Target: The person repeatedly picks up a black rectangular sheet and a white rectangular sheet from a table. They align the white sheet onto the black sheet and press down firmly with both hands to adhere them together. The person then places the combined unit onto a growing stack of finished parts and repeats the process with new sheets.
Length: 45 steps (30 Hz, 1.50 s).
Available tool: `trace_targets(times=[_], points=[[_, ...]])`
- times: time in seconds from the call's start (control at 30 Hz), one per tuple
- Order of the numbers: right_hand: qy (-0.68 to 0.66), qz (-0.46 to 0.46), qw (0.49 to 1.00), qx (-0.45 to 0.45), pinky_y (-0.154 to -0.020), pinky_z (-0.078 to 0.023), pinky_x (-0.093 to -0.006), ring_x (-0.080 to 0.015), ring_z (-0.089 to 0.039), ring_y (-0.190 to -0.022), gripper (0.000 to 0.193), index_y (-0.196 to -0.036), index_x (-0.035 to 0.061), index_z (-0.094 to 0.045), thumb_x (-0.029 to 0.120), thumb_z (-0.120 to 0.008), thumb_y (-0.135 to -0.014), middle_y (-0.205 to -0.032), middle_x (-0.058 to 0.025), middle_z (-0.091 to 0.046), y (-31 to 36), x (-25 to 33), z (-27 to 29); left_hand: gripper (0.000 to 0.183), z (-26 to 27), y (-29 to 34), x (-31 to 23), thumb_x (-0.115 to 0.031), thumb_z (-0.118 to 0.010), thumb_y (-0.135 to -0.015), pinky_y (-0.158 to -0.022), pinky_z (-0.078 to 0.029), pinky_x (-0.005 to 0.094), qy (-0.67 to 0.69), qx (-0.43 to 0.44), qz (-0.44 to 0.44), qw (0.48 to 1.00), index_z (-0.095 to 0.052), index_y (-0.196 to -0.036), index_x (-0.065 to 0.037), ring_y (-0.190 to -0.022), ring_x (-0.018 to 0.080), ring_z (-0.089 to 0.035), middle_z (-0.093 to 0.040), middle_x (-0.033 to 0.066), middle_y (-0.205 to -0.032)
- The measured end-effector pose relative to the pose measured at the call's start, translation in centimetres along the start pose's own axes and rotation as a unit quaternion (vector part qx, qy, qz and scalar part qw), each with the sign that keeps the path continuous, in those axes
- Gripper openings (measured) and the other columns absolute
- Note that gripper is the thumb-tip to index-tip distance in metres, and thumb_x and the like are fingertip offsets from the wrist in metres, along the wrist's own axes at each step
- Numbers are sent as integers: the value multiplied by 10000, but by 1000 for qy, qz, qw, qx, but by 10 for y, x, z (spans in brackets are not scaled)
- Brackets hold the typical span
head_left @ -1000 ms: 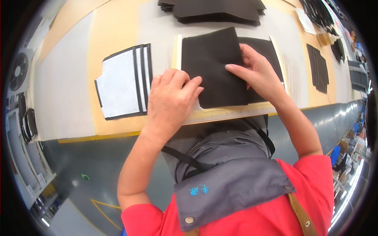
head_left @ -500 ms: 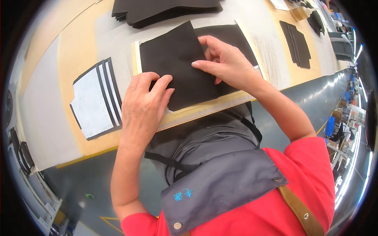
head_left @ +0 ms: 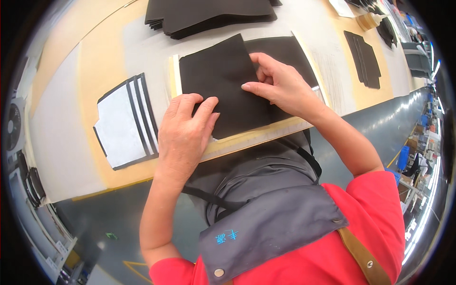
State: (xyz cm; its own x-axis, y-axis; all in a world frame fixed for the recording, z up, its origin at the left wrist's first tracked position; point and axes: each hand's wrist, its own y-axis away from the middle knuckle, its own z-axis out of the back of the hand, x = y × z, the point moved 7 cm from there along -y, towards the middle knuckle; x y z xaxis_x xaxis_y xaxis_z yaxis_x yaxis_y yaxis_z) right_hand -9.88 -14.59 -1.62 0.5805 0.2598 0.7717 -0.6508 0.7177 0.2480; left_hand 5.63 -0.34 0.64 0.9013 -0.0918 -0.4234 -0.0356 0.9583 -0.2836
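A smooth black sheet (head_left: 216, 80) lies tilted before me, its right part over a second black sheet (head_left: 285, 56). My right hand (head_left: 287, 88) pinches the upper sheet's right edge, thumb on top and the other fingertips partly hidden behind it. At its lower left edge, my left hand (head_left: 185, 133) grips the same sheet with bent fingers, the index finger and thumb tips close together on it. Pale raised strips (head_left: 175, 78) flank the two sheets on the left and right of the work area.
Beyond the sheets stands a thick stack of black panels (head_left: 213, 18). White panels with black edging (head_left: 121, 126) overlap at the left. Over to the right are thin black pieces (head_left: 363, 61) and an amber bottle (head_left: 369, 21). The table's front edge (head_left: 251, 141) runs just below my hands.
The whole view has shifted, so the table things sit slightly further right and lower. Both hands keep their places on the upper black sheet, with little visible change.
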Motion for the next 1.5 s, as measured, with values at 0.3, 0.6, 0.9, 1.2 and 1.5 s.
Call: trace_targets(times=[0.3, 0.6, 0.9, 1.2, 1.5], points=[[3, 14, 1000, -2, -703, -519, -368, -241, -635, -750, 585, -1376, -35, -552, 244, -801, -928, -819, -123, -667, -1, -1, -1, 311, 1, 2, 0, -81, -806, -869, -867, -544, 408, -5, 2, -5, 1000, -743, -1173, -68, -1031, 292, -635, -649, 86, -1100], [-28, 3, 1000, 3, -554, -498, -250, -63, -547, -694, 620, -1460, -15, -522, 224, -799, -959, -824, 2, -546, -1, -3, -3, 299, -1, 1, 1, -77, -796, -881, -869, -542, 416, -1, 6, 11, 1000, -746, -1176, -83, -1030, 295, -640, -654, 84, -1103], [-17, 21, 1000, -6, -713, -526, -389, -268, -657, -756, 599, -1397, -33, -562, 234, -795, -914, -815, -121, -663, 0, 1, -1, 290, -1, 1, 0, -81, -785, -897, -876, -538, 412, -11, 16, 15, 1000, -747, -1184, -83, -1040, 295, -634, -654, 89, -1110], [10, 38, 999, -2, -734, -543, -415, -322, -677, -788, 594, -1372, -23, -567, 233, -812, -895, -848, -141, -682, -1, 0, -2, 288, -1, 1, -1, -75, -777, -904, -878, -531, 412, -9, 25, 7, 1000, -742, -1190, -69, -1048, 297, -627, -649, 95, -1117], [30, 42, 999, -1, -758, -561, -425, -339, -706, -826, 572, -1353, -15, -568, 223, -805, -890, -870, -154, -702, 0, 1, -1, 294, 0, 1, -1, -64, -775, -903, -879, -532, 414, -12, 23, 2, 1000, -743, -1196, -70, -1048, 297, -626, -650, 95, -1120]])
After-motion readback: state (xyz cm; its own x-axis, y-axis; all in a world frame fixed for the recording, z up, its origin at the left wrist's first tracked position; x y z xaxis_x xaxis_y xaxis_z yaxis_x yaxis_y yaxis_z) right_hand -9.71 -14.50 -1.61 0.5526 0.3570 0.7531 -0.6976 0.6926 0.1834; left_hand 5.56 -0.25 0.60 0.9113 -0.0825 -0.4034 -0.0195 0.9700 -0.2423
